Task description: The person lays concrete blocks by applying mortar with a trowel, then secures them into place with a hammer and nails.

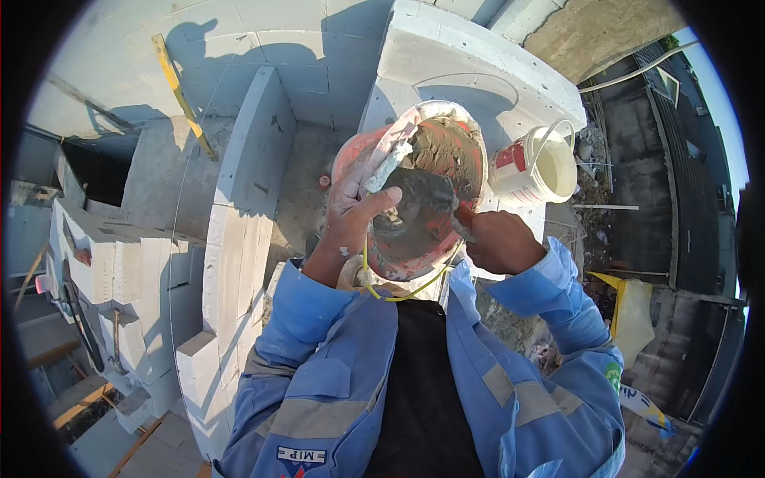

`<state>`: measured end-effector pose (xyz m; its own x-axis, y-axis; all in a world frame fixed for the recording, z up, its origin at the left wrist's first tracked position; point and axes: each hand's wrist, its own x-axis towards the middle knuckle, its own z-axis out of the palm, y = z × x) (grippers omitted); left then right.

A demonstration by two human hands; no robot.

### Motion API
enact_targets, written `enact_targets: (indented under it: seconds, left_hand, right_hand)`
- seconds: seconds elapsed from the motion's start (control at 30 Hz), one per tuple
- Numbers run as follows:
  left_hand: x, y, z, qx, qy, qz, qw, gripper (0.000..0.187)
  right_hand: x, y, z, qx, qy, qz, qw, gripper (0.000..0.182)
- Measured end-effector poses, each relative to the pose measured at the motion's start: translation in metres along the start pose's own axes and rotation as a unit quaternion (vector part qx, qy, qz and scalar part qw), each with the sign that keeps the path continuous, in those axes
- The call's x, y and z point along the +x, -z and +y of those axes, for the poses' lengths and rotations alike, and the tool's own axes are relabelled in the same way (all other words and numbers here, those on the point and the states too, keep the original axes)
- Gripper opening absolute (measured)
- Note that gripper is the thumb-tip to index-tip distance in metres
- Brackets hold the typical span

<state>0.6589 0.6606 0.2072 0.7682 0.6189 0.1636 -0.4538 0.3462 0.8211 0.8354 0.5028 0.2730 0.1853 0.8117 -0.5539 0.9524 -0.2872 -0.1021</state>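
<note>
A red bucket [470, 127] with a mortar-crusted rim stands in front of my chest, its yellow handle [406, 298] hanging on my side. Grey wet mortar [446, 151] lies inside it. My left hand [351, 211] is closed on the bucket's left rim, thumb over the inner side. On the right, my right hand [504, 241] is curled in a fist around the handle of a trowel, mostly hidden by the fingers. The trowel's dark blade [430, 190] is down in the mortar and smeared with it.
A white bucket [554, 166] with pale residue stands close to the right of the red one. White block walls [247, 159] rise at the left and behind. A yellow spirit level [179, 88] leans at the back left. A thin string [179, 191] runs along the left.
</note>
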Motion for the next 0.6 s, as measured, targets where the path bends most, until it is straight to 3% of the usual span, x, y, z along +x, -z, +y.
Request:
enact_targets:
  seconds: [0.1,0.13,0.17,0.23,0.3,0.37,0.4,0.43,0.5,0.53,0.57,0.6]
  left_hand:
    - [-0.001,-0.003,0.001,0.002,0.029,-0.003,1.0,0.066]
    - [-0.001,-0.005,0.002,0.014,0.039,0.001,0.999,0.067]
    - [-0.001,-0.007,0.002,0.026,0.047,0.005,0.999,0.068]
    - [-0.003,-0.011,-0.002,0.03,0.033,-0.002,0.999,0.069]
    - [-0.003,-0.008,-0.007,0.035,0.013,0.0,0.999,0.069]
    - [-0.006,-0.004,-0.011,0.019,0.048,-0.008,0.999,0.072]
    - [-0.007,-0.008,-0.011,0.046,0.034,-0.019,0.998,0.07]
    - [-0.01,-0.008,-0.014,0.047,0.038,-0.018,0.998,0.07]
    - [-0.013,-0.008,-0.022,0.209,0.011,-0.012,0.978,0.067]
    - [-0.014,-0.011,-0.023,0.206,0.01,0.008,0.978,0.064]
    - [-0.013,-0.01,-0.022,0.206,0.005,0.006,0.978,0.064]
    - [-0.011,-0.009,-0.021,0.189,-0.004,0.007,0.982,0.064]
  right_hand:
    - [0.02,0.01,0.011,-0.042,-0.04,0.121,0.991,0.046]
    - [0.031,-0.011,0.024,-0.085,0.031,0.28,0.956,0.031]
    - [0.04,-0.026,0.026,-0.081,0.025,0.283,0.955,0.031]
    - [0.059,-0.041,0.024,-0.053,-0.011,0.221,0.974,0.03]
    - [0.056,-0.05,0.018,-0.015,-0.018,0.217,0.976,0.024]
    - [0.052,-0.06,0.026,0.083,0.039,0.094,0.991,0.019]
    - [0.055,-0.07,0.029,0.183,0.091,0.074,0.976,0.023]
    - [0.053,-0.078,0.033,0.186,0.091,0.072,0.976,0.023]
    - [0.033,-0.051,0.019,0.342,0.116,-0.079,0.929,0.022]
    - [0.035,-0.034,0.003,0.474,-0.083,-0.197,0.854,0.022]
    - [0.038,-0.035,0.003,0.473,-0.082,-0.192,0.856,0.022]
    - [0.04,-0.042,0.004,0.543,-0.052,-0.225,0.808,0.023]
